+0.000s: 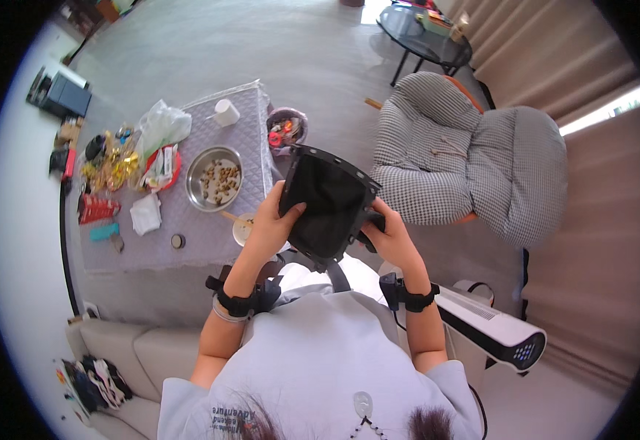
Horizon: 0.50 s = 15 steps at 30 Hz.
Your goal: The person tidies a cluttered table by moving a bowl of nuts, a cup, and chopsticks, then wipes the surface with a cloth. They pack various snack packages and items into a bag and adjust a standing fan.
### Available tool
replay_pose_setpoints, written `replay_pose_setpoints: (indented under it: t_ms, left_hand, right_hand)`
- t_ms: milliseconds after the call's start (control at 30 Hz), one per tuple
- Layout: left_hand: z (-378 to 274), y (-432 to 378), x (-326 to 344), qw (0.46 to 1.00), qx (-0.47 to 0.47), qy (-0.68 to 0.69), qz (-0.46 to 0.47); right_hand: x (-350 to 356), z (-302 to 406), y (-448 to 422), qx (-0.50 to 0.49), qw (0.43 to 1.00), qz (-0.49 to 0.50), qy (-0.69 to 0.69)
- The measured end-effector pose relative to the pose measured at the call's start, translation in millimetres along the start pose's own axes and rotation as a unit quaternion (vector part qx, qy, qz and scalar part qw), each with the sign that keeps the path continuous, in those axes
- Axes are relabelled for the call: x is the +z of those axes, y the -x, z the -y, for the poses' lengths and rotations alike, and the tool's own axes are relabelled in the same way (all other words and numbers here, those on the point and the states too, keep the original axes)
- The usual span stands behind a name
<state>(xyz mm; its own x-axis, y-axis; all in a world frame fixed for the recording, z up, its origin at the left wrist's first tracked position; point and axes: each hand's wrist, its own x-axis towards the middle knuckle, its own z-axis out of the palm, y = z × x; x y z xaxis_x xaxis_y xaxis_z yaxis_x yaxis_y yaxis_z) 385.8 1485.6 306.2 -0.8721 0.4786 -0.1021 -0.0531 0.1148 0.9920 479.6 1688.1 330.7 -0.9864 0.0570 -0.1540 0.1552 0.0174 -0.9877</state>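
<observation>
Both my hands hold a flat black panel with a slotted rim [328, 206], tilted in front of my waist. My left hand [278, 220] grips its left edge, thumb laid on the dark face and fingers hidden behind. On the other side my right hand [391, 234] holds the right edge, beside a black curved part [372, 231] that sticks out there. A dark strap [339, 278] shows just below the panel's lower end. Partly behind my left forearm stands a pale bowl [241, 230] with a wooden stick across it.
On the cloth-covered table [188, 247] at left are a steel bowl of small brown pieces [218, 179], a white cup [226, 113] and plastic bags [166, 126]. A bin [287, 132] stands beside it. At right are a checked padded chair [435, 159] and a white appliance [490, 324].
</observation>
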Motion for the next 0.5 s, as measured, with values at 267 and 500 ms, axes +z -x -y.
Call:
replay_pose_setpoints:
  t_ms: [267, 500]
  left_hand:
    - [-11.2, 12.5, -6.5, 0.996, 0.038, -0.046, -0.065]
    - [-25.5, 18.3, -14.9, 0.984, 0.084, -0.154, -0.005]
  right_hand:
    - [4.3, -11.3, -31.9, -0.035, 0.997, -0.066, 0.038]
    - [15.0, -4.0, -46.0, -0.002, 0.998, -0.058, -0.01]
